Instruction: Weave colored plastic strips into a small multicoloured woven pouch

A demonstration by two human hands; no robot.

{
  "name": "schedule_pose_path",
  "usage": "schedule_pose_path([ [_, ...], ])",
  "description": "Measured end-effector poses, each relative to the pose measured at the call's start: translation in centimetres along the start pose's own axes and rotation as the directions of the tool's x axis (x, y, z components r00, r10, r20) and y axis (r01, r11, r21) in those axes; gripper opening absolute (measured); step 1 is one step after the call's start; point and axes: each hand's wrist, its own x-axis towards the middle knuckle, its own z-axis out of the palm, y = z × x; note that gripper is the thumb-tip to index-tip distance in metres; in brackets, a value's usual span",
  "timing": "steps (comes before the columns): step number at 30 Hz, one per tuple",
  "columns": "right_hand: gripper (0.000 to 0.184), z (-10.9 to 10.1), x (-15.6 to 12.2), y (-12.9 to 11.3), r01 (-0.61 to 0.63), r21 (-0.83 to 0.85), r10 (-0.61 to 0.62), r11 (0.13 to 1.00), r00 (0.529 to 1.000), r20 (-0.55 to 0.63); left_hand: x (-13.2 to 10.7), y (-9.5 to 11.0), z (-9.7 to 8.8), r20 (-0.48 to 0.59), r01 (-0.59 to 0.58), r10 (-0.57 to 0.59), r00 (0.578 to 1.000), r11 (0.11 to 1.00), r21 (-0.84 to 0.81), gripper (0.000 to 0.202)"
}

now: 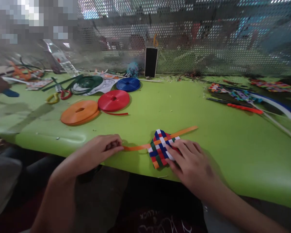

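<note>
Head view: left hand (104, 147) pinches the orange strip (137, 148); right hand (191, 158), half curled, holds the woven piece (160, 150) near the desk's (184, 106) front edge. Pulling too hard could skew the weave.

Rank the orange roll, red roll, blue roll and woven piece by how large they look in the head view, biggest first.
1. Orange roll
2. Red roll
3. Blue roll

Woven piece: looks larger than the blue roll, otherwise unsure; the right hand covers part, and it lies nearer the camera.
</note>
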Motion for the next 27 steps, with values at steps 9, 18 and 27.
schedule_pose_path([
  [9, 0.028, -0.2, 0.1, 0.2, 0.003, 0.005, -0.003, 1.000, 1.000, 0.008, -1.1, 5.9, 6.1, -0.369, -0.278, 0.329, 0.869, 0.943, 0.186, 0.021],
  [18, 0.026, -0.4, -0.1, 0.0, -0.043, 0.053, 0.041, 0.998, 0.999, 0.035, 0.8, 4.4, 5.4, -0.367, -0.326, 0.406, 0.837, 0.908, 0.262, 0.028],
  [27, 0.043, -0.8, 0.4, 0.9, -0.012, -0.015, 0.012, 1.000, 0.999, 0.045, 0.0, 9.2, 8.6, -0.409, -0.346, 0.442, 0.798, 0.893, 0.289, 0.026],
])
